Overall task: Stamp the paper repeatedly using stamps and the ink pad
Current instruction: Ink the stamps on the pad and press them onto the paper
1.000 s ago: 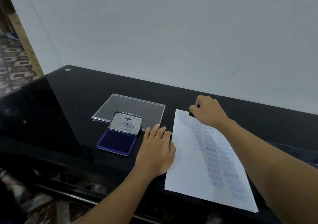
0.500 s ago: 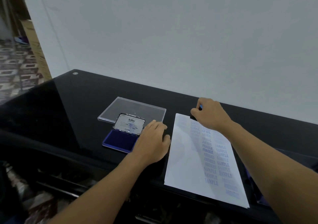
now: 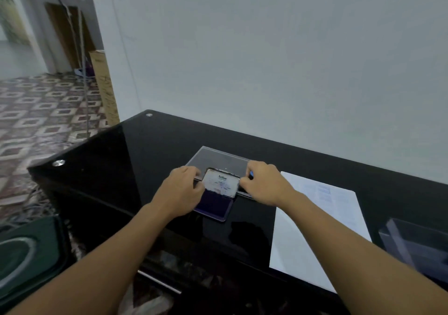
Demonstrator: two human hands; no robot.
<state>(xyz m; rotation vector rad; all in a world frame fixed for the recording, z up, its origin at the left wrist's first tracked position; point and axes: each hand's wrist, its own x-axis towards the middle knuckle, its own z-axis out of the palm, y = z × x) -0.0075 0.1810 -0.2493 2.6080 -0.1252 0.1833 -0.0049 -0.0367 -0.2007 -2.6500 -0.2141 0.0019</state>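
- The ink pad [image 3: 214, 205] lies on the worktop [image 3: 145, 150], with a plastic tray [image 3: 218, 156] just behind it.
- The paper [image 3: 315, 217] lies to the pad's right, apart from it.
- The left hand [image 3: 181, 191] grips the pad's left side.
- The right hand [image 3: 264, 184], holding a stamp [image 3: 251, 173], is at the pad's right side.

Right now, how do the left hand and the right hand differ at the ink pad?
The left hand grips the ink pad at its left edge; the right hand holds a stamp, only a blue bit showing. The left hand hides part of the pad's blue surface; the right hand lies over the clear tray. Both are curled and flank the raised lid.
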